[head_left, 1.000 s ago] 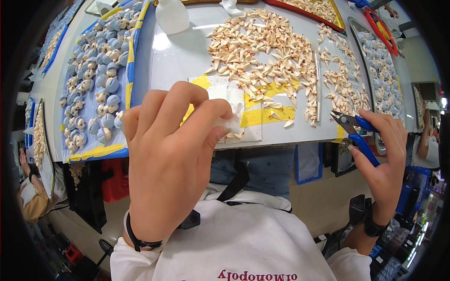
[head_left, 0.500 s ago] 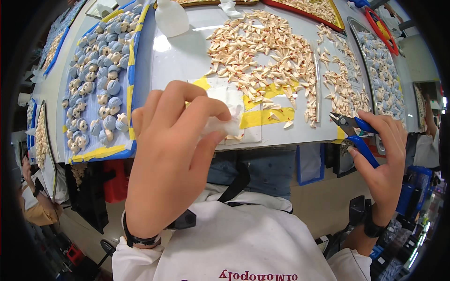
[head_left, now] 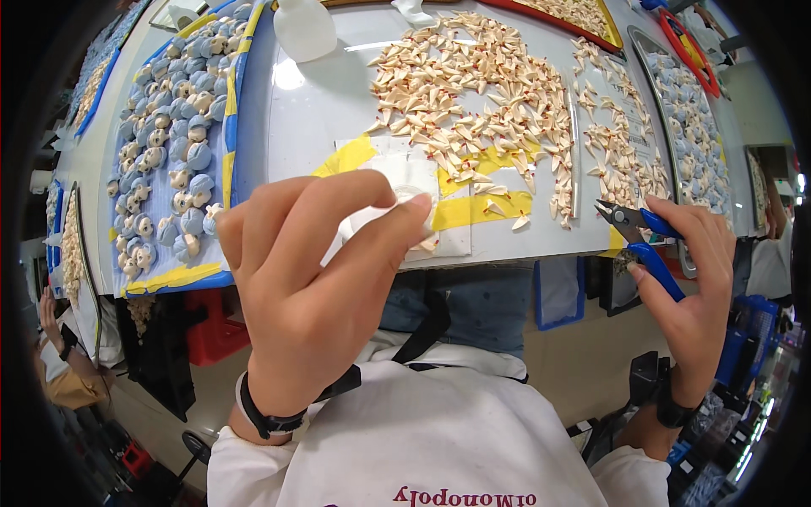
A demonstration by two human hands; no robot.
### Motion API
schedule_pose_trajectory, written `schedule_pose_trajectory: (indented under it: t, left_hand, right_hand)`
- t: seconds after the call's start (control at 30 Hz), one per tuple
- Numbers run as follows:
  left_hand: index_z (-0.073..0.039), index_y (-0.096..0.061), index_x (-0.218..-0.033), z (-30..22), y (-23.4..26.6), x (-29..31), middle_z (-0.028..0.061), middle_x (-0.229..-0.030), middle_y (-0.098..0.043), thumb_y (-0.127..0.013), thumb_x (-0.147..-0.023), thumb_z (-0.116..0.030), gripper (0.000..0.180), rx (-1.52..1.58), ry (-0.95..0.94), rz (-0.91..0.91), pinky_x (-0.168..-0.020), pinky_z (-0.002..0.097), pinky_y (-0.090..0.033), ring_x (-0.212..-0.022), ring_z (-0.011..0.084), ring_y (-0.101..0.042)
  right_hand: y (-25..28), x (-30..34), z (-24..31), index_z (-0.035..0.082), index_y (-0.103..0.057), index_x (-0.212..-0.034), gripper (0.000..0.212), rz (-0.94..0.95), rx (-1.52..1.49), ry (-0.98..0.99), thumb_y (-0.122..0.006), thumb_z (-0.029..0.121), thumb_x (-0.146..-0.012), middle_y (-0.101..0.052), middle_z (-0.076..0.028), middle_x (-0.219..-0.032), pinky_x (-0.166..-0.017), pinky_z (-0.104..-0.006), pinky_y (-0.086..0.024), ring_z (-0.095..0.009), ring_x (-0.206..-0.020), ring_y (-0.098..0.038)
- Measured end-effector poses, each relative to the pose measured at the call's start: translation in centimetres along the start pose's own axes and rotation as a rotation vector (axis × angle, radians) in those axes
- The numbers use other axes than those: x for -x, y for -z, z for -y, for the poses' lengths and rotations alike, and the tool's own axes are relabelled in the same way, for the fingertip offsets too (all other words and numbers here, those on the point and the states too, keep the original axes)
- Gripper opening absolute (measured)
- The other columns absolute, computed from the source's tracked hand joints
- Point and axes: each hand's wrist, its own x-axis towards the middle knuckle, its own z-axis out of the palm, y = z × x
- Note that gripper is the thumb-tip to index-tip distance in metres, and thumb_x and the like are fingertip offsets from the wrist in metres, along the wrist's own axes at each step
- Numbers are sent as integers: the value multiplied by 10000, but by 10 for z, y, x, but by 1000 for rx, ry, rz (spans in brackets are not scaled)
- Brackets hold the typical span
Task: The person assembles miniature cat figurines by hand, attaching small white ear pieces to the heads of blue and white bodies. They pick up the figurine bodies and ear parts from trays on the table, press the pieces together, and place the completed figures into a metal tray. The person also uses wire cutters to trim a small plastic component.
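My left hand (head_left: 317,253) hovers above a white pad (head_left: 454,241) at the table's near edge, fingers curled and apart. I see nothing held between its thumb and forefinger. A crumpled white tissue-like piece (head_left: 372,213) shows behind the fingers, partly hidden by them. My right hand (head_left: 697,270) grips side cutters (head_left: 649,241) by their blue handles, over the table's front edge; their dark jaws point left and stand slightly apart. Many small cream pointed pieces with red tips (head_left: 473,84) lie heaped beyond the pad, a few at its edge.
Left stands a blue-edged tray (head_left: 232,152) of small blue-and-cream figure heads (head_left: 190,156). A white bottle (head_left: 304,29) is at the back. Yellow tape (head_left: 481,209) crosses the near tabletop. A metal tray (head_left: 667,160) with more blue pieces stands right. Another person's arm (head_left: 72,346) shows far left.
My left thumb has moved up and right, and the hand has turned slightly. The white piece now shows behind the fingers. The right hand keeps the cutters in nearly the same place.
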Motion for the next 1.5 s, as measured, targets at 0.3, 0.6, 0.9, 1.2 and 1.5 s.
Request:
schedule_pose_trajectory:
  t: [0.3,0.6,0.9,1.2,1.5]
  left_hand:
    - [-100,-688,-819,4,-9,7,8,-845,-620,-754,-658,-52,181,2,-35,-96,-741,303,-337,-787,176,-544]
    - [-27,-587,-868,8,-27,12,113,-927,-599,-649,-696,33,192,152,61,-156,-715,274,-366,-802,208,-532]
    - [-30,-553,-884,16,-26,18,66,-892,-564,-598,-828,-33,71,690,384,-145,-684,229,-339,-731,105,-460]
    - [-29,-563,-894,32,-9,15,42,-896,-572,-594,-847,-56,62,327,360,-244,-701,256,-345,-771,137,-476]
    - [-44,-594,-901,40,-17,14,67,-886,-614,-644,-778,-23,135,6,185,-59,-715,340,-413,-828,239,-581]
  right_hand:
    - [-1,1,-2,69,-622,-1057,481,4,16,28,-697,56,-582,-579,-88,-940,-843,-340,-341,-263,-889,-498]
    - [-1,5,-4,64,-625,-1056,476,4,2,-1,-693,66,-585,-581,-89,-934,-838,-337,-339,-261,-886,-503]
    - [-1,2,-4,67,-623,-1059,484,4,7,37,-696,53,-580,-586,-85,-936,-830,-333,-341,-257,-886,-504]
    - [-3,-4,7,74,-624,-1070,498,7,-24,12,-687,57,-576,-594,-81,-942,-790,-320,-355,-256,-879,-508]
    - [7,-39,42,40,-626,-1050,523,151,-1,309,-656,91,-531,-599,-110,-989,-873,-354,-337,-273,-937,-525]
